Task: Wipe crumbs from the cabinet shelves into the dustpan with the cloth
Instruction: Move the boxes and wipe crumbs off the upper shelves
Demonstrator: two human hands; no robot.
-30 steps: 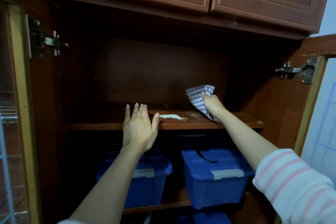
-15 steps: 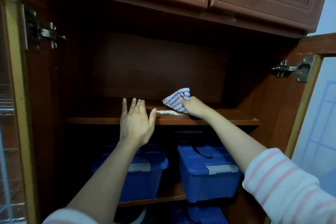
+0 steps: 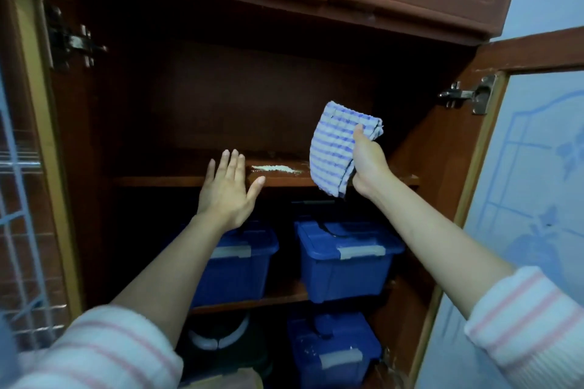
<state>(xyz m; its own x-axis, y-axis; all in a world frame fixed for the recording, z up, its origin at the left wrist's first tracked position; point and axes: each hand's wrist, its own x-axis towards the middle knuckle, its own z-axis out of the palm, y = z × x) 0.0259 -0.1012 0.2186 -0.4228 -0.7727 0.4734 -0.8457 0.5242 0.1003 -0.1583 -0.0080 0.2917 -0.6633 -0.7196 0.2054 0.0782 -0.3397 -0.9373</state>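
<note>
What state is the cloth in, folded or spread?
Folded: the cloth hangs in doubled layers, gripped by the right hand.

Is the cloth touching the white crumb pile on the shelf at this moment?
Apart. The head view shows the cloth, gripped by the right hand, hanging in front of the shelf edge, bare wood between it and the crumb pile.
</note>
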